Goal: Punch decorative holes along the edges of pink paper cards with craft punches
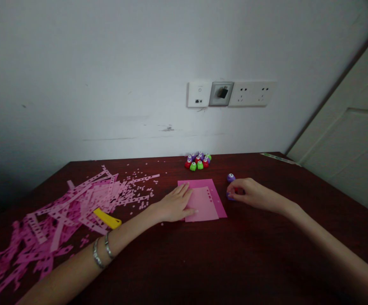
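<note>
Fingers, left hand (174, 203): spread and flat, gripping nothing, pressed on the left part of the pale pink sheet (201, 209). That sheet, the landmark for this list, bears a short row of small punched holes near its upper right edge.

Fingers, right hand (247, 192): curled, just right of the sheet, thumb and forefinger coming together at a small purple piece (230, 196); cannot tell whether it is gripped. A bit of red (237, 190) shows within the curl of the hand.

Deeper pink sheet (217, 199): one, beneath the landmark, extending beyond its far and right edges.

Purple eyed piece (231, 178): one, beyond and to the right of the landmark, just beside the right hand.

Cluster of eyed pieces (199, 161): red, green and purple, packed together, beyond the landmark.

Yellow-handled tool (107, 218): one, left of the landmark, lying on the near side of the scraps.

Pink scraps (66, 212): a heap of punched strips, well left of the landmark, with loose bits scattered between.

Desk (203, 258): dark reddish-brown, under all the above.

Wall sockets (253, 94): a row, white and grey, on the wall beyond the landmark.
</note>
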Tool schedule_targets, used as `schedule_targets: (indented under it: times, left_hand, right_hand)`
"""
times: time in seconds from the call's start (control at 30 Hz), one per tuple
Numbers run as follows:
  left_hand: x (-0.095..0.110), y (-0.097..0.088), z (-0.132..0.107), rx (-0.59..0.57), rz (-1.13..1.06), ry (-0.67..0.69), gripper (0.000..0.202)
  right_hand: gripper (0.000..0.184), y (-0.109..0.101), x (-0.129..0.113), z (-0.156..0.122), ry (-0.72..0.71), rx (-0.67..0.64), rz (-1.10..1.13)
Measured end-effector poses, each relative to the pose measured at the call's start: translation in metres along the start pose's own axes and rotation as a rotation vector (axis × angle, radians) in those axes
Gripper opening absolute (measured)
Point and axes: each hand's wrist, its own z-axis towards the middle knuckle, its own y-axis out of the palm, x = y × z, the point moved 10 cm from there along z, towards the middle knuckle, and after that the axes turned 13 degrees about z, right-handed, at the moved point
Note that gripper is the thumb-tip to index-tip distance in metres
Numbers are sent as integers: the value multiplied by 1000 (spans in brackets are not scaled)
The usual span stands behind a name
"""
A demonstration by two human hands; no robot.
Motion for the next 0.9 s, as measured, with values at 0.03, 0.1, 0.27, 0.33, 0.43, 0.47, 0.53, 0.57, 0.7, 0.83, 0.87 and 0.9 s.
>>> schedule_targets:
  times: [0.03,0.1,0.27,0.33,0.43,0.47,0.53,0.57,0.7,0.83,0.87,0.9]
  left_hand:
    - [-1,1,0,-6,0,-2,81]
    - [-4,4,0,-13,0,-9,83]
    - [-8,2,0,45,9,-13,80]
    - [-9,1,0,50,7,-16,80]
    - [-12,2,1,21,0,-39,80]
    - [-13,4,1,11,-2,-48,81]
    - [-14,5,2,2,3,-59,81]
    - [-14,5,2,5,8,-60,81]
    - [-12,7,2,-1,12,-49,81]
    - [-11,1,2,10,-35,-43,82]
    - [-14,-4,3,42,-42,-47,81]
    - [-18,-10,5,87,-45,-59,78]
  right_hand:
    - [19,1,0,0,-4,1,-2]
    - [19,7,-3,1,-15,-5,0]
    - [23,36,-17,4,-59,-77,58]
    - [25,42,-20,6,-61,-53,45]
    - [25,44,-20,9,-84,8,-16]
    - [24,44,-18,10,-87,30,-37]
    - [23,43,-12,14,-75,82,-74]
    - [22,41,-8,15,-61,112,-93]
    - [22,36,4,18,-15,224,-164]
    - [22,36,6,17,-50,301,-188]
    - [22,37,6,17,-62,317,-187]
    - [22,38,7,16,-73,333,-186]
